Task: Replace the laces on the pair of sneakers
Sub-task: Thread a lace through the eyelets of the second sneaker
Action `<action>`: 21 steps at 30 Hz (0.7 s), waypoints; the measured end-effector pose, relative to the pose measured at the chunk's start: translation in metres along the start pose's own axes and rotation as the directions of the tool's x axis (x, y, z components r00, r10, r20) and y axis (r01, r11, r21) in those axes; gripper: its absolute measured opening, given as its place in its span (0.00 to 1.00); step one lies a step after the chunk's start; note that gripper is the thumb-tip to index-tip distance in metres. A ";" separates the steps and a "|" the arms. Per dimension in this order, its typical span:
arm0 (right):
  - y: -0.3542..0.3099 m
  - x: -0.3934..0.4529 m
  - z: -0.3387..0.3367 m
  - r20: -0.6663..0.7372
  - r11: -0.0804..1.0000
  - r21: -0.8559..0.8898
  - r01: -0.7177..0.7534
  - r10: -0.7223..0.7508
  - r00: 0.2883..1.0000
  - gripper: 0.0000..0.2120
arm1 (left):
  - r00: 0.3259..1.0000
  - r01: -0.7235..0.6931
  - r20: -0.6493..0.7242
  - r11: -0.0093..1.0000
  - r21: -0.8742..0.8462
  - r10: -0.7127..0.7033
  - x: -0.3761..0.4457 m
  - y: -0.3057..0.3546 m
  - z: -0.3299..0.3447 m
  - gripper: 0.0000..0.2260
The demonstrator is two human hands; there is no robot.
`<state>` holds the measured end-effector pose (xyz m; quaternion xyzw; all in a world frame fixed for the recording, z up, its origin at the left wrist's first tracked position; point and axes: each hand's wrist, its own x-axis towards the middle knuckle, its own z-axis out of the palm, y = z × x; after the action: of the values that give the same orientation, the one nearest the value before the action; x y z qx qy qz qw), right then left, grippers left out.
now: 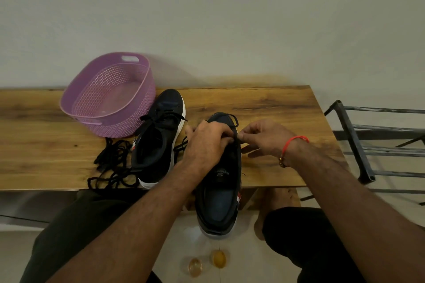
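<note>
Sneaker [218, 181] overhangs table [276, 108] front edge; we thread lace [234, 122]. Left hand [207, 142] curls over eyelets, right hand [264, 138] pinches lace. Next: pull through, judged. 2nd sneaker [158, 135] beside basket [108, 99].

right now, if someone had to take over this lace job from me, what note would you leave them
Left hand presses down on the near sneaker, fingers curled at its eyelets. Right hand pinches the black lace beside the same shoe.
The near sneaker hangs over the front edge of the wooden table, toe away from you. The other sneaker stands to its left, already carrying a lace. A loose pile of black laces lies left of it, in front of the purple basket.
Left to do: finish threading the near sneaker; I can't tell how many eyelets are done.
</note>
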<state>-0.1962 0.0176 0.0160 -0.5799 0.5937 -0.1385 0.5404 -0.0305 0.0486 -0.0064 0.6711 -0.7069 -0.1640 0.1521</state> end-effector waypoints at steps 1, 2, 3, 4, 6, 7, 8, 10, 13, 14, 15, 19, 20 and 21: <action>0.001 0.000 0.000 0.004 1.000 0.001 -0.005 0.005 1.000 0.03 | 1.000 0.019 0.011 0.999 -0.039 -0.018 0.001 -0.001 0.000 0.08; 0.002 0.001 0.001 0.009 1.000 -0.001 -0.012 0.012 1.000 0.03 | 1.000 0.023 0.018 0.998 -0.052 -0.022 0.002 -0.002 0.000 0.08; 0.003 0.001 0.002 0.016 1.000 -0.005 -0.020 0.020 1.000 0.03 | 1.000 0.016 0.021 0.999 -0.049 -0.015 0.002 -0.003 0.000 0.08; 0.003 0.002 0.002 0.018 1.000 -0.006 -0.029 0.029 0.999 0.03 | 1.000 0.006 0.020 0.999 -0.043 -0.006 0.002 -0.005 0.000 0.09; 0.002 0.003 -0.001 0.011 0.999 0.002 -0.040 0.040 0.999 0.04 | 1.000 -0.011 0.012 0.998 -0.057 0.012 0.000 -0.007 -0.002 0.15; 0.001 0.003 -0.006 0.000 0.999 0.000 -0.041 0.041 0.999 0.05 | 1.000 -0.019 0.011 0.997 -0.070 0.020 0.000 -0.009 -0.005 0.19; 0.001 0.002 -0.012 -0.019 0.998 -0.047 -0.040 0.039 0.999 0.05 | 1.000 -0.024 0.017 0.997 -0.075 0.025 0.000 -0.012 -0.009 0.24; 0.003 0.000 -0.034 -0.065 0.924 -0.377 -0.068 0.047 0.997 0.08 | 0.998 -0.002 0.059 0.998 -0.066 0.006 0.000 -0.018 -0.019 0.33; 0.007 -0.006 -0.054 -0.116 0.597 -0.780 -0.186 0.153 0.981 0.13 | 0.989 0.078 0.129 0.996 -0.046 -0.071 -0.003 -0.030 -0.026 0.40; 0.008 -0.006 -0.056 -0.132 0.556 -0.807 -0.197 0.156 0.979 0.13 | 0.986 0.100 0.139 0.994 -0.044 -0.093 -0.005 -0.033 -0.027 0.41; 0.008 -0.007 -0.054 -0.142 0.557 -0.810 -0.186 0.122 0.982 0.13 | 0.983 0.114 0.148 0.993 -0.042 -0.107 -0.006 -0.036 -0.026 0.41; -0.001 -0.004 -0.024 0.032 0.719 -0.682 0.131 -0.150 0.988 0.12 | 0.972 0.143 0.192 0.989 -0.043 -0.132 -0.012 -0.043 -0.023 0.39; -0.003 -0.002 -0.014 0.076 0.743 -0.640 0.196 -0.193 0.978 0.11 | 0.971 0.144 0.198 0.988 -0.046 -0.133 -0.013 -0.044 -0.021 0.39; -0.003 0.000 -0.004 0.096 0.747 -0.620 0.240 -0.231 0.968 0.08 | 0.971 0.143 0.200 0.989 -0.047 -0.131 -0.014 -0.044 -0.020 0.38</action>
<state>-0.1979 0.0145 0.0196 -0.7973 0.5244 0.0039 0.2988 0.0184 0.0595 -0.0074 0.6939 -0.6649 -0.2613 0.0903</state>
